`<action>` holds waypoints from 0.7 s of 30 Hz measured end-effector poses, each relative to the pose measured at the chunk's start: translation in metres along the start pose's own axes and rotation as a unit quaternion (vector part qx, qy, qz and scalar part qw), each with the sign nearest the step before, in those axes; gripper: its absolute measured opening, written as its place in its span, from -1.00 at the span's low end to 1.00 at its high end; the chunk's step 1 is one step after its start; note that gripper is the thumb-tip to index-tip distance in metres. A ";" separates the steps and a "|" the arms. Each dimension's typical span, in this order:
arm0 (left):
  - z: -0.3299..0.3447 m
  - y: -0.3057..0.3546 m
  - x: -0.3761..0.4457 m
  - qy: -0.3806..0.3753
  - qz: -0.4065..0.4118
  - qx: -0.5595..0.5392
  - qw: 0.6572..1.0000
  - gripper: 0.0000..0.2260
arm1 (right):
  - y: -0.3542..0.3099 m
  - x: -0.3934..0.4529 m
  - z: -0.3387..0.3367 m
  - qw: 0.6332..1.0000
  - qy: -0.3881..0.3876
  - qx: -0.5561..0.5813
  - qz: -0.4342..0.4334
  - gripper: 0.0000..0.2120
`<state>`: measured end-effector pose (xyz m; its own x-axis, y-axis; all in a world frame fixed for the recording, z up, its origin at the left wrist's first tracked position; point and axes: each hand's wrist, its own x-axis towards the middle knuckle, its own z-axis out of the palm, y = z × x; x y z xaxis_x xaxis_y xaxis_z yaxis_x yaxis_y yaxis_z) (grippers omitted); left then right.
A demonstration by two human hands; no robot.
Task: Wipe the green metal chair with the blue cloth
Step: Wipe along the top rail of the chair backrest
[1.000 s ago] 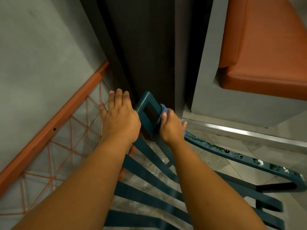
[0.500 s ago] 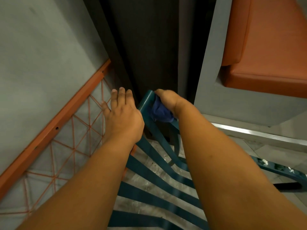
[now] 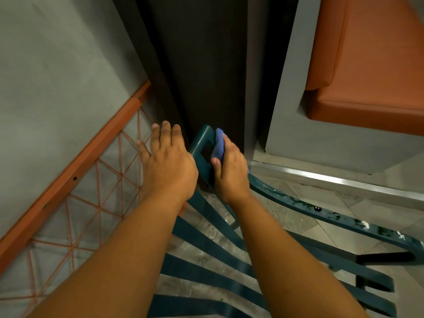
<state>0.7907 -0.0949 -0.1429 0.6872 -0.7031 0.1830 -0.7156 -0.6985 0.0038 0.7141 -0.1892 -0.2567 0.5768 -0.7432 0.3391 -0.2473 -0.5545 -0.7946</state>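
Right hand (image 3: 229, 171) grips the blue cloth (image 3: 218, 143) against the chair (image 3: 202, 143) frame's top corner, left hand (image 3: 167, 161) lies open, flat beside it; I'd wrap the bar and drag slowly toward those droplets

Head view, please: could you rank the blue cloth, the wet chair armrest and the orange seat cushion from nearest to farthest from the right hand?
1. Blue cloth: held in the right hand against the chair's top corner.
2. Wet armrest: runs off to the right and below the hand, with droplets on it.
3. Orange seat cushion: upper right, beyond the grey bench base.
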 end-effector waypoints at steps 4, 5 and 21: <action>-0.001 0.000 0.000 0.004 0.002 0.003 1.000 -0.43 | 0.022 -0.015 -0.005 0.988 -0.004 -0.130 0.081 -0.48; 0.000 0.000 0.001 0.007 0.001 0.007 1.000 -0.43 | 0.016 -0.010 -0.004 0.988 0.005 -0.120 0.093 -0.50; 0.004 -0.001 0.003 0.037 0.014 0.039 0.998 -0.44 | 0.021 -0.010 -0.018 0.978 -0.035 -0.125 0.163 -0.59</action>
<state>0.7940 -0.0963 -0.1459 0.6542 -0.7126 0.2535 -0.7205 -0.6891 -0.0777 0.6888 -0.1999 -0.2674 0.4857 -0.8729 0.0460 -0.6047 -0.3735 -0.7034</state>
